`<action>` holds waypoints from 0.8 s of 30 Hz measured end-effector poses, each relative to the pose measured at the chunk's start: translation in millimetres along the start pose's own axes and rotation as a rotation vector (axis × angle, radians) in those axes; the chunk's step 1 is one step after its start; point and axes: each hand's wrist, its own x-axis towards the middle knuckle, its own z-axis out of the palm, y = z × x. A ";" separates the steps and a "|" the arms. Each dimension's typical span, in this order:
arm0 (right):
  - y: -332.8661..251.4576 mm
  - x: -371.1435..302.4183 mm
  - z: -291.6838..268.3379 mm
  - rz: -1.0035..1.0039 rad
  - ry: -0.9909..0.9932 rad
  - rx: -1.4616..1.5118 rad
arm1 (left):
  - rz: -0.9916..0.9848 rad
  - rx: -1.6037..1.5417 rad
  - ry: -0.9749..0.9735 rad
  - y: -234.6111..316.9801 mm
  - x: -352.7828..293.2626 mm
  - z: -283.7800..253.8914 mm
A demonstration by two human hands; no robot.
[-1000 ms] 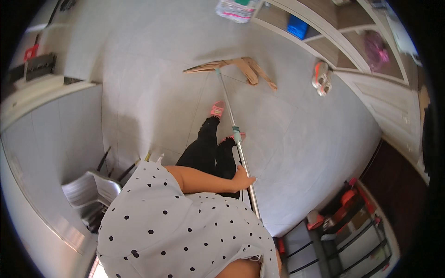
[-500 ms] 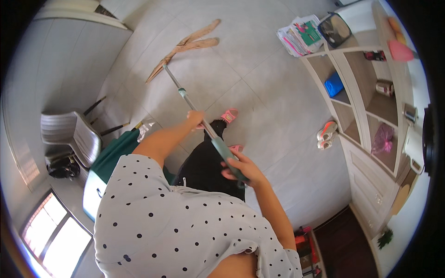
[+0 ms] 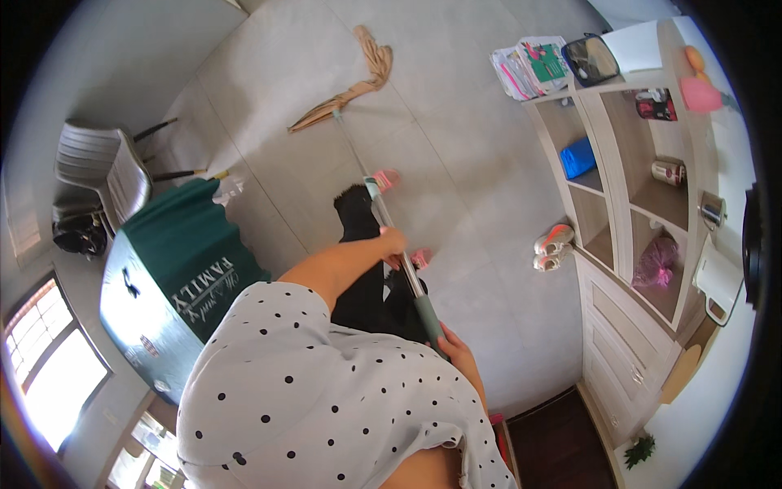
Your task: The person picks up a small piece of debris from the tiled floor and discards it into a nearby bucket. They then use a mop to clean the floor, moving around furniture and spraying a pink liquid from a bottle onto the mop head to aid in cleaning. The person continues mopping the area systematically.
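Note:
A long mop with a metal pole [image 3: 403, 259] slants down from the far floor to my body. My left hand [image 3: 393, 244] is closed around the middle of the pole. Lower down, my right hand [image 3: 457, 349] is wrapped round the green grip [image 3: 429, 320] at its near end. At the far end a tan cloth [image 3: 371, 77] lies bunched and trailing on the grey floor. My feet, in pink slippers [image 3: 384, 179], are on either side of the pole.
To the right stands a pale shelf unit [image 3: 615, 200], with sneakers [image 3: 554, 246] on the floor beside it. A green-covered appliance or cabinet [image 3: 183, 253] is close on my left. Past it is a grey striped chair [image 3: 102, 163]. Light tiled floor [image 3: 269, 122] spreads ahead.
The pole has swung rightward, and both hands have shifted right and nearer with it. The cloth's two trailing strips have folded together into one curved tail. My feet have stepped.

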 end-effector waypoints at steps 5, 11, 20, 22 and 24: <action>84.1 -89.3 -111.7 -0.015 0.240 -0.087 | -0.011 -0.036 -0.040 146.3 -32.9 136.5; 153.1 -186.3 -177.3 -0.003 0.406 -0.145 | -0.299 -0.815 0.158 253.5 -115.7 182.9; 62.5 -155.9 -138.4 -0.151 0.079 -0.101 | -0.059 -0.823 0.461 240.0 -104.3 131.3; 21.4 -118.5 -100.3 -0.187 -0.058 -0.092 | -0.030 -0.744 0.641 225.1 -87.8 68.9; -14.5 -61.5 -71.6 -0.232 -0.115 -0.041 | -0.045 -0.709 0.802 201.9 -71.4 9.3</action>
